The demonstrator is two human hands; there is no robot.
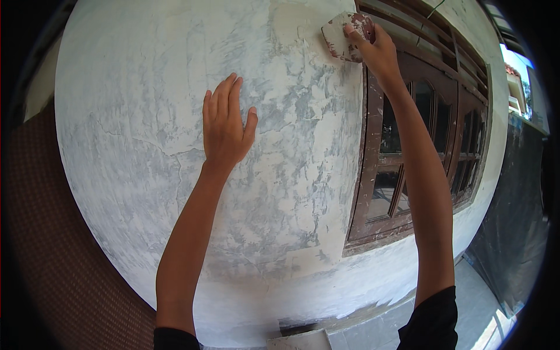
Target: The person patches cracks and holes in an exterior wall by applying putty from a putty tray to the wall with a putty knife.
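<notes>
My right hand (pixel 375 51) is raised to the upper left corner of the window, its thumb laid across a flat scraper (pixel 343 44). The scraper is a broad plate, blotched cream and reddish brown, lying against or just off the wall beside the frame. My left hand (pixel 224 125) is open with fingers stretched upward and nothing in it. Its palm faces the wall (pixel 274 169); whether it presses on the surface I cannot tell. Patchy white and grey filler covers the wall, and thin cracks run left of my left hand.
A brown wooden window (pixel 379 175) with glass panes and slatted vents above stands on the right. Dark sheeting (pixel 507 192) hangs at far right. A brown woven-looking surface (pixel 52 233) lies at left. Below are a ledge (pixel 300 341) and grey floor (pixel 373 326).
</notes>
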